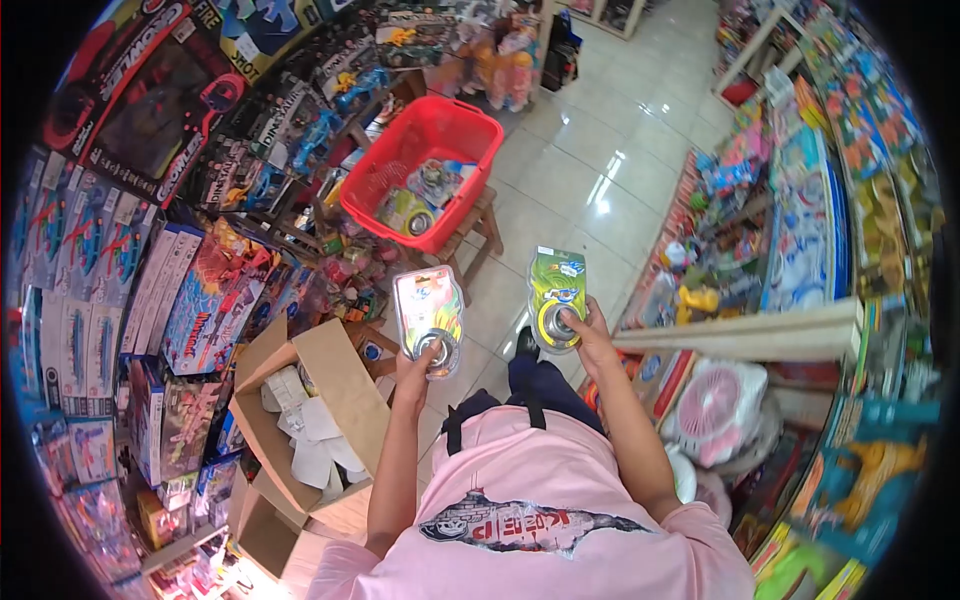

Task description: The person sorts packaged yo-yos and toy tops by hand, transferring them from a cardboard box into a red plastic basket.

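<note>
My left hand [418, 372] grips the lower part of a pink-and-white blister pack [425, 300], its thumb over a round silver toy that looks like a yo-yo. A green-and-yellow blister pack [560, 280] with a similar round toy is held upright in my right hand [592, 335], thumb on the toy. The two packs are apart, side by side before my body. Beyond them a red plastic basket [470, 190] stands on a wooden stool [478, 232], with several similar packs [410, 215] inside.
An open cardboard box [345, 395] with white cards and small boxes stands at the left. Shelves of boxed toys [185, 310] line the left side. At the right are more toy shelves [800, 230], a white ledge [750, 330] and a pink fan [712, 400]. Tiled floor [590, 150] runs between.
</note>
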{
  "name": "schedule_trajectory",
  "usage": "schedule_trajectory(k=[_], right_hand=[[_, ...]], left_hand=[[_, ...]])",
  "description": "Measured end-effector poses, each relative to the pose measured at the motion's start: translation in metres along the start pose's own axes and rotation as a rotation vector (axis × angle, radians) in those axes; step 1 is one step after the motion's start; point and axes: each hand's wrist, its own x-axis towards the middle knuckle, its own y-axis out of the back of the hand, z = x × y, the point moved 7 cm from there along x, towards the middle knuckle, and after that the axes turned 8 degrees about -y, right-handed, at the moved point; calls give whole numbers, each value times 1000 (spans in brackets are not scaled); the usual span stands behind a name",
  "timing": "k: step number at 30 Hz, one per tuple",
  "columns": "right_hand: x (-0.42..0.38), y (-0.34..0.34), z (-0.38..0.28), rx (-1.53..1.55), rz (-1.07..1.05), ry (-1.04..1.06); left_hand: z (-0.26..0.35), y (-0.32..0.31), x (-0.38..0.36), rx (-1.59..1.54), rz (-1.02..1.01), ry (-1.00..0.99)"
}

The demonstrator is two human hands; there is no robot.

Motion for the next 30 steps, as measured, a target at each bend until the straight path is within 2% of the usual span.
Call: schedule_trajectory(k=[4,8,11,14,23,26,28,30], right_hand=[[54,-8,-28,-59,-78,-37],[90,-32,-46,-97,-140,-110],[113,-55,-46,-63,-147,-175],[140,-84,-45,-134,-248,-214],[198,-180,-57,-311,-334,-87],[217,-208,-69,-363,-317,-71],[231,-220,-82,-447,-239,49],[244,-230,-89,-489,-191,77]], left_hand=[[2,-15,21,-3,46,5],[7,-12,26,-44,193,-16],[9,2,29,-56,290,-51],[22,9,33,-78,364,-88],[49,60,99,-122,498,-145],[68,69,127,-123,496,-176],[65,81,148,-93,496,-132],[65,88,162,-118,483,-122]])
